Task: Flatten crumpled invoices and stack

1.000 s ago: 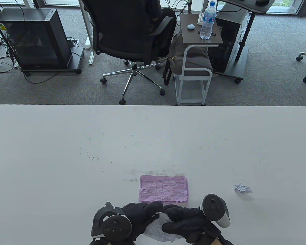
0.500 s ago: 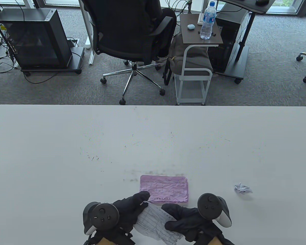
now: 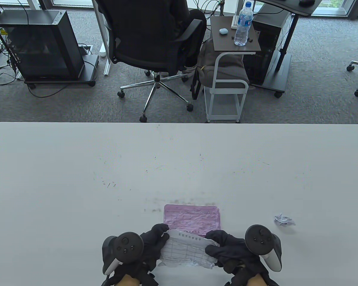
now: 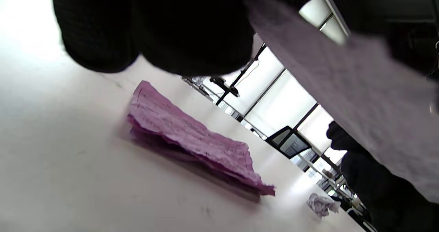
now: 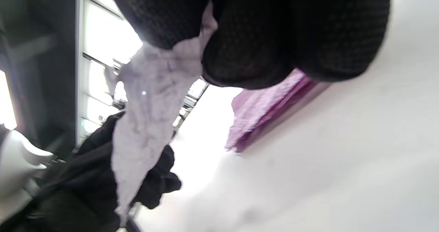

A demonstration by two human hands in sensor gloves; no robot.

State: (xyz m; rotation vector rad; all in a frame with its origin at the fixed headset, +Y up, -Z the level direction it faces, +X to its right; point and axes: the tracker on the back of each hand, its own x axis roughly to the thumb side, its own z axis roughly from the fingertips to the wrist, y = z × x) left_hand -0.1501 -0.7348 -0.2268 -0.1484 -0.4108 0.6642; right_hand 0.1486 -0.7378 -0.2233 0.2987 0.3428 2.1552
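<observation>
The fingers of the left hand curl round the left edge of a white invoice and pinch it, while the fingers of the right hand pinch its right edge in the same way, so the sheet is spread out between the two gloves. It is creased and wrinkled all over, printed side up, with a grid of lines and a row of characters along its far edge. In the left wrist view the paper runs as a pale band above the tabletop, clear of the surface, and in the right wrist view it hangs from the dark fingertips as a crumpled white strip. A round black tracker sits on the back of each hand. Just beyond the held sheet lies a pink stack of invoices, flat on the tabletop, its near edge hidden under the far edge of the white sheet; the stack's edges look ragged and slightly uneven in the left wrist view. To the right of the stack, apart from it and from the right hand, rests a small crumpled paper ball. The white tabletop carries scattered dark scuff marks farther out. Beyond its far edge stand a black office chair with someone seated in it and a small side table with a water bottle on top.
</observation>
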